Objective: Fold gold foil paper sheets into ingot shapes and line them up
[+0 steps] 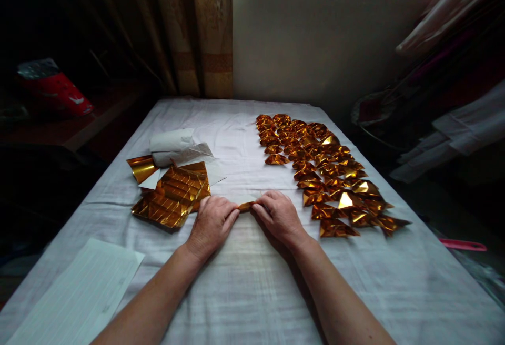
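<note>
My left hand [212, 222] and my right hand [278, 214] rest on the white cloth of the table [252, 282], fingertips pinching the two ends of a small piece of gold foil paper [246, 206] between them. Most of the piece is hidden by my fingers. Just left of my left hand lies a stack of flat, creased gold foil sheets [173, 195]. To the right of my right hand, several folded gold foil pieces [323, 169] lie in rows running toward the far edge.
A white paper packet [170, 142] lies behind the foil stack. A lined white sheet [82, 297] sits at the near left corner. A curtain [205, 29] and a pale wall [315, 34] stand behind; a red object [55, 90] lies at far left.
</note>
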### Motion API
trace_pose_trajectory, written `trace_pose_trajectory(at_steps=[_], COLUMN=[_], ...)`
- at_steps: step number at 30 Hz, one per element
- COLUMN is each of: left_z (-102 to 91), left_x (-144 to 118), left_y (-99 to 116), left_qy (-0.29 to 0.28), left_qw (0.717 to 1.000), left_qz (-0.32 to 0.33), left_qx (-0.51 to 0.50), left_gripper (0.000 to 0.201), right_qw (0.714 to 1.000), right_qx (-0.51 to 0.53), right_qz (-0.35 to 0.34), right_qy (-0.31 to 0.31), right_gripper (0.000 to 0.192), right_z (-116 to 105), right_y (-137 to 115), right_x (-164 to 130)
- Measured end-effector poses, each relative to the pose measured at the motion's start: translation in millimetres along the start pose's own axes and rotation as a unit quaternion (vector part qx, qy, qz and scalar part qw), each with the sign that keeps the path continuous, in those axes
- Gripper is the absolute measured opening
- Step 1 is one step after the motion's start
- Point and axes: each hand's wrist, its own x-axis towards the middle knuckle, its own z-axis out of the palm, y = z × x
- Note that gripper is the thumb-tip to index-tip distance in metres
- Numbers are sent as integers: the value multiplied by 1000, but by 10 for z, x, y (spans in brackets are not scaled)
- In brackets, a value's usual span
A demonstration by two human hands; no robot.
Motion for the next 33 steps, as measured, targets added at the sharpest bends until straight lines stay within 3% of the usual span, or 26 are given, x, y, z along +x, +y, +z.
trace_pose_trajectory(at_steps=[26, 33], left_z=[35, 46], left_x=[12, -9], left_y=[68, 36], left_qy=[50, 44], left_qw=[993, 994], left_qz=[-53, -50], left_qx=[90, 89], left_gripper=[7, 7], right_qw=[990, 991], right_qx=[-61, -55], right_qz=[93, 94], right_qy=[85, 82], right_gripper=[24, 13], right_z=[132, 139], right_y=[-102, -79], right_x=[-1, 2])
